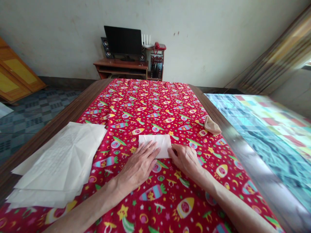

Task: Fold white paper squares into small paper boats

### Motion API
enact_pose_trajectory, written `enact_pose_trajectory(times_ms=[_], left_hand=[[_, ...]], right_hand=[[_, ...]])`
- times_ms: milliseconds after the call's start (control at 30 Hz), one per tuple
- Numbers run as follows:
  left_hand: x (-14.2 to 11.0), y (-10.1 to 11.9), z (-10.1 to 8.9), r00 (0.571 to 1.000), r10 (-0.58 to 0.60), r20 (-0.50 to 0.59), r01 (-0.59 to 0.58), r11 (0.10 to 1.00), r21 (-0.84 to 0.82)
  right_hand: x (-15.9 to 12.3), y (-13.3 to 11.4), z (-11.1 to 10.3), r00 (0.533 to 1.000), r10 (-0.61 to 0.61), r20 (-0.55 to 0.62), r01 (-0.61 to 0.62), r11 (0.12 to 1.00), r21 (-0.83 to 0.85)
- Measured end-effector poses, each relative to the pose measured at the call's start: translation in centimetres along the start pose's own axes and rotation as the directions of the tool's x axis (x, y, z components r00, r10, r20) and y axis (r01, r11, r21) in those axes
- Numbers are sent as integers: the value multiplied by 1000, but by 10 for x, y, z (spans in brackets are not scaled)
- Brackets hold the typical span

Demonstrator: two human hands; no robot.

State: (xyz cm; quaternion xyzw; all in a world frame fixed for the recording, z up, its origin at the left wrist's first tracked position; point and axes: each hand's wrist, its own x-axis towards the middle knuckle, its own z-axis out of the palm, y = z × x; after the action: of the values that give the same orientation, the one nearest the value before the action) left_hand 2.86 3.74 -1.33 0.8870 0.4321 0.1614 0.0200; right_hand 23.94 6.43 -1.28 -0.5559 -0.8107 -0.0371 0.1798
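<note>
A small folded sheet of white paper [163,142] lies in front of me on the red patterned cloth [150,110]. My left hand [141,158] rests flat across its left half, fingers stretched out. At the paper's right edge my right hand [184,158] is curled, thumb and fingers pinched on the edge near the lower corner. To the left lies a loose stack of creased paper sheets [60,158]. A small folded paper piece [212,125] stands at the cloth's right side, apart from both hands.
The cloth covers a table with a brown wooden edge [73,108]. Beyond it stand a desk [121,64] with a monitor [123,41], speakers and a red telephone [159,47]. A bed with a checked sheet [264,129] is on the right, a yellow cabinet [18,72] on the left.
</note>
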Motion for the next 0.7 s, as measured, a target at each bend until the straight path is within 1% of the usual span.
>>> enact_pose_trajectory(times_ms=[133,267,400,600,667,700], left_hand=[[0,2,-6,998,38,41,-39,999,12],[1,4,-11,994,69,90,-72,997,30],[1,3,-10,993,73,93,-76,997,34],[1,0,-7,993,88,84,-91,995,31],[0,0,-5,993,84,88,-87,996,30],[0,0,-5,993,78,87,-81,996,29]], right_hand=[[-1,1,2,1000,1,-26,-2,1000,-16],[-2,1,1,1000,-1,-10,1,1000,-3],[-1,-1,-1,1000,12,11,-12,1000,12],[2,-2,-4,997,27,73,-28,1000,7],[1,-2,-4,998,10,60,-9,1000,-9],[0,-2,-4,999,-10,33,11,1000,-26]])
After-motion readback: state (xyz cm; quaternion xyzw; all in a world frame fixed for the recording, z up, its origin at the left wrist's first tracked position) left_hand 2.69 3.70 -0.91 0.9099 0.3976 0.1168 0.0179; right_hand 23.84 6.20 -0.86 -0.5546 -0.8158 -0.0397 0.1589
